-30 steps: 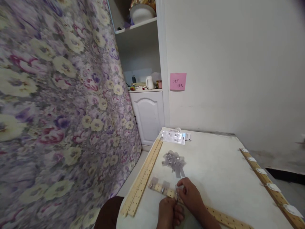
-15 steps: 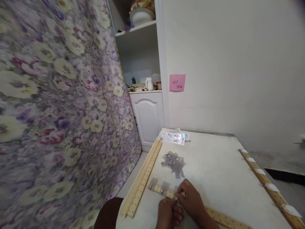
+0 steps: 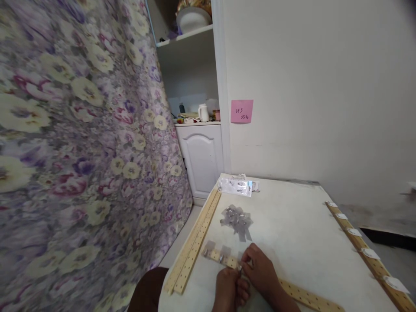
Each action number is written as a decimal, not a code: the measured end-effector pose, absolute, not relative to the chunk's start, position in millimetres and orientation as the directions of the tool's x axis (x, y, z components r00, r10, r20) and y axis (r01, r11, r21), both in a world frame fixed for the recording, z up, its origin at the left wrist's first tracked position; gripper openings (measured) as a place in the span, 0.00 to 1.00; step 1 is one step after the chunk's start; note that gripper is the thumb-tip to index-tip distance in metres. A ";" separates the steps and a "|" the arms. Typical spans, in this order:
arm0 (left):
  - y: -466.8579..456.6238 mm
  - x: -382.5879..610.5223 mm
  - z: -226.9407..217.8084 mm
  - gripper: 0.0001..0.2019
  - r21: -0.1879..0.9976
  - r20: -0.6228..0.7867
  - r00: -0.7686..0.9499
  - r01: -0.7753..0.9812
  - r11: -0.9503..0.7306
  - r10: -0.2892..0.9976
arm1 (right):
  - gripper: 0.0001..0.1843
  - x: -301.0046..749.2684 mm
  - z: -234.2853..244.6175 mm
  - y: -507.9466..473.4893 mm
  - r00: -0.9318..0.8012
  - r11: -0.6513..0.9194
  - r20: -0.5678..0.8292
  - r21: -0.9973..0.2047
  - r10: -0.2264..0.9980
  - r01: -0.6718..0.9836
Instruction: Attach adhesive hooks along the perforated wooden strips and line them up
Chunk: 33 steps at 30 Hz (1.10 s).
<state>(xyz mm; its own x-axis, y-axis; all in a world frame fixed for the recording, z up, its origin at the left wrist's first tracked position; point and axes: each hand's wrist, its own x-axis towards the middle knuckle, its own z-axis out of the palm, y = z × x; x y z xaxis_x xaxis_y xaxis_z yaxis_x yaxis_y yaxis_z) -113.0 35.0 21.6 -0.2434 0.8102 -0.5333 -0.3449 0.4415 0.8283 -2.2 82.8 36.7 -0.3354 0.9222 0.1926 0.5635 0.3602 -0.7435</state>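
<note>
A light wooden strip with drilled holes (image 3: 294, 293) lies slantwise across the near part of the table, passing under both hands. Two grey see-through tabs with metal clips (image 3: 224, 252) sit along its left part. My left hand (image 3: 228, 287) is closed at the strip's near edge, thumb on top, fingers curled. From the right, my right hand (image 3: 262, 269) pinches a small metal clip (image 3: 240, 269) at the strip, close to the left thumb; a grey tab stands just behind. The fingers partly hide this clip. Beyond the hands lies a pile of clips with grey tabs (image 3: 236, 220).
Two more drilled wooden strips (image 3: 195, 247) lie along the table's left edge. At the right edge is another strip bearing several white round pieces (image 3: 354, 232). Clear packaging (image 3: 234, 186) lies at the back of the white table (image 3: 292, 225). A floral curtain (image 3: 97, 151) hangs left.
Both hands stay at the same clip on the strip, with only a very slight shift of the fingers. The view has tilted a little.
</note>
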 end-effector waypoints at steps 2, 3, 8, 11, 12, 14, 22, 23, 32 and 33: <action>34.9 -112.6 21.9 0.08 0.825 -0.538 -0.240 -0.346 0.447 0.808 | 0.04 -2.1 37.1 82.7 -0.338 0.359 0.188 -0.742 0.922 0.566; 35.0 -112.4 22.2 0.08 0.824 -0.541 -0.241 -0.345 0.450 0.806 | 0.04 -2.0 37.1 82.9 -0.340 0.359 0.187 -0.741 0.922 0.567; 34.8 -111.6 23.3 0.09 0.828 -0.534 -0.249 -0.347 0.441 0.808 | 0.04 -1.2 37.4 83.9 -0.349 0.342 0.156 -0.747 0.924 0.571; 34.2 -111.8 23.4 0.09 0.830 -0.530 -0.249 -0.349 0.435 0.811 | 0.04 -1.8 37.6 84.2 -0.349 0.338 0.153 -0.754 0.924 0.563; 34.0 -112.0 23.2 0.09 0.831 -0.529 -0.250 -0.347 0.435 0.811 | 0.04 -2.4 37.7 84.2 -0.349 0.341 0.157 -0.755 0.924 0.561; 33.5 -112.7 22.5 0.09 0.831 -0.529 -0.249 -0.347 0.435 0.811 | 0.04 -3.7 38.2 84.0 -0.353 0.351 0.170 -0.755 0.920 0.554; 24.4 -121.0 16.1 0.05 0.825 -0.524 -0.240 -0.382 0.416 0.817 | 0.06 10.1 31.8 86.7 -0.329 0.409 0.272 -0.777 0.904 0.480; 22.9 -122.0 15.3 0.05 0.826 -0.520 -0.237 -0.385 0.412 0.821 | 0.06 15.1 29.4 87.1 -0.320 0.404 0.272 -0.776 0.907 0.485; 22.0 -123.5 12.5 0.07 0.851 -0.468 -0.212 -0.371 0.372 0.858 | 0.04 18.8 17.9 82.2 -0.327 0.345 0.191 -0.781 0.925 0.520; 22.6 -123.3 13.0 0.07 0.850 -0.471 -0.209 -0.368 0.378 0.857 | 0.04 14.1 18.0 82.2 -0.323 0.343 0.192 -0.780 0.927 0.523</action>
<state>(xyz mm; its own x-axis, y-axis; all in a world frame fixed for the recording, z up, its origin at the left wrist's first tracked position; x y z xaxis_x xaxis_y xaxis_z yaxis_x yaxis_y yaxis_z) -123.3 22.6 13.0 -0.2087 0.8571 -0.4709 -0.3675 0.3775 0.8499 14.1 82.2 18.0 -0.3227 0.9269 0.1915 0.5234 0.3433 -0.7798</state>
